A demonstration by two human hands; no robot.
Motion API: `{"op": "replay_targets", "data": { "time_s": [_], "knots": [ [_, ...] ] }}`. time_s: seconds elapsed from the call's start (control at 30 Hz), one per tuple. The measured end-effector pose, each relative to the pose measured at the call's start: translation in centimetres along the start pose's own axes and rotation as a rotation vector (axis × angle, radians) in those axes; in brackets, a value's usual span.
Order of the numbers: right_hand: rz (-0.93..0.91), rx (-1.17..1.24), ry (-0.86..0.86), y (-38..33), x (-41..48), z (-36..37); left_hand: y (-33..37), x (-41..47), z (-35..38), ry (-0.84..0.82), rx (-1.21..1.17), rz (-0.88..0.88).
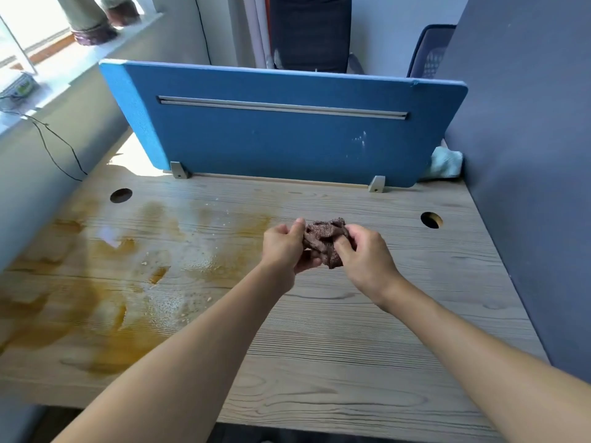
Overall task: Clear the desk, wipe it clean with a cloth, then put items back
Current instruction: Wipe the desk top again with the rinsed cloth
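I hold the cloth point(323, 239) with both hands over the middle of the desk point(351, 330). It is a dark brown cloth, crumpled into a small bunch. My left hand point(283, 247) grips its left side: the fingers are curled under and around the bunch, and the thumb lies on top. My right hand point(364, 255) pinches the right side, with the thumb and the curled fingers closed on a fold. The two hands are close together and only the cloth is between them. If the lowest part of the cloth touches the wood, I cannot tell. On the left half of the desk there is a wide orange-brown stain point(105, 282). It looks wet and shiny, and small crumbs point(179, 306) lie at its right edge. The right half of the desk, under my right arm, shows plain wood grain. One hole point(121, 195) is cut in the desk near the back left, and a second one point(431, 219) near the back right. A blue divider point(287, 139) stands upright along the back edge, with a grey rail point(283, 107) across it. A pale rag point(446, 161) lies bunched just beside the divider's right end. Behind the divider stands a dark chair point(308, 30). A thin black cable point(60, 145) hangs down the wall on the left.
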State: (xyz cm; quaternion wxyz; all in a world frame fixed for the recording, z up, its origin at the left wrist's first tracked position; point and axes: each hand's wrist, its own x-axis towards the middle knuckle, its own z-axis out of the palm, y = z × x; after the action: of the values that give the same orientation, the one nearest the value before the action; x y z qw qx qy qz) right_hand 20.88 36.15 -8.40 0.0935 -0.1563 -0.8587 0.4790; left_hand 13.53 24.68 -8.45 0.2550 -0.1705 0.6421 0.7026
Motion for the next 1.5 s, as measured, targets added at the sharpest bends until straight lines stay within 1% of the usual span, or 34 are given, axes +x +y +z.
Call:
{"op": "replay_targets", "data": {
  "time_s": [0.1,0.13,0.2,0.27,0.33,0.4,0.43,0.5,0.53,0.57,0.6,0.63,0.7,0.73,0.83,0.9,1.0,1.1,1.17,1.3,1.4,1.5],
  "knots": [
    [-0.024,-0.077,0.091,0.1,-0.6,-1.1,-0.8,-0.4,0.8,0.055,-0.113,-0.102],
    [-0.009,-0.08,0.158,0.3,-0.6,-1.7,-1.0,-0.6,0.9,0.077,-0.144,-0.13],
    [0.088,-0.011,0.272,0.7,-0.1,-3.3,-1.6,-1.0,0.5,0.109,-0.151,-0.167],
    [0.157,0.08,0.245,1.4,0.3,-4.3,-1.9,-1.4,0.4,0.088,-0.088,-0.168],
    [0.203,0.209,0.188,1.9,0.2,-4.9,-1.9,-2.1,0.8,0.005,0.117,-0.113],
    [0.245,0.352,0.141,2.2,0.3,-5.4,-2.0,-2.5,1.5,-0.123,0.383,0.01],
    [0.253,0.389,0.094,2.3,0.2,-5.6,-2.0,-2.9,1.8,-0.207,0.449,0.078],
    [0.258,0.391,-0.018,2.5,0.0,-5.9,-2.2,-3.5,2.4,-0.416,0.44,0.124],
    [0.258,0.388,-0.068,2.7,-0.1,-6.0,-2.4,-3.8,2.7,-0.497,0.437,0.133],
    [0.255,0.39,-0.112,2.9,-0.3,-6.1,-2.8,-3.9,2.9,-0.536,0.438,0.15],
    [0.256,0.403,-0.143,3.1,-0.4,-6.2,-3.2,-3.9,3.2,-0.526,0.43,0.17],
    [0.264,0.424,-0.164,3.2,-0.5,-6.3,-3.7,-3.9,3.4,-0.48,0.392,0.182],
    [0.281,0.426,-0.173,3.6,-0.7,-6.4,-4.6,-3.7,3.5,-0.375,0.231,0.148],
    [0.283,0.406,-0.163,3.9,-0.8,-6.3,-5.0,-3.8,3.4,-0.35,0.157,0.128],
    [0.291,0.35,-0.115,4.6,-1.1,-6.0,-5.7,-3.9,3.2,-0.394,0.1,0.091],
    [0.313,0.358,-0.095,5.2,-1.2,-5.8,-5.6,-4.0,3.1,-0.41,0.076,0.079],
    [0.366,0.507,-0.122,5.6,-1.0,-6.3,-5.2,-3.6,2.5,-0.37,-0.095,0.047],
    [0.384,0.633,-0.173,6.0,-0.7,-6.7,-5.3,-2.8,1.6,-0.303,-0.188,0.024],
    [0.382,0.661,-0.166,6.0,-0.5,-6.4,-5.3,-2.3,1.1,-0.292,-0.232,0.005],
    [0.388,0.683,-0.075,6.5,-0.1,-5.8,-4.9,-1.9,0.4,-0.366,-0.19,-0.076],
    [0.351,0.538,-0.091,7.7,0.3,-5.6,-4.8,-0.9,-0.6,-0.418,-0.114,-0.069],
    [0.391,0.409,-0.15,8.7,0.4,-5.3,-5.1,0.0,-1.5,-0.351,-0.108,-0.024]
  ]
}}
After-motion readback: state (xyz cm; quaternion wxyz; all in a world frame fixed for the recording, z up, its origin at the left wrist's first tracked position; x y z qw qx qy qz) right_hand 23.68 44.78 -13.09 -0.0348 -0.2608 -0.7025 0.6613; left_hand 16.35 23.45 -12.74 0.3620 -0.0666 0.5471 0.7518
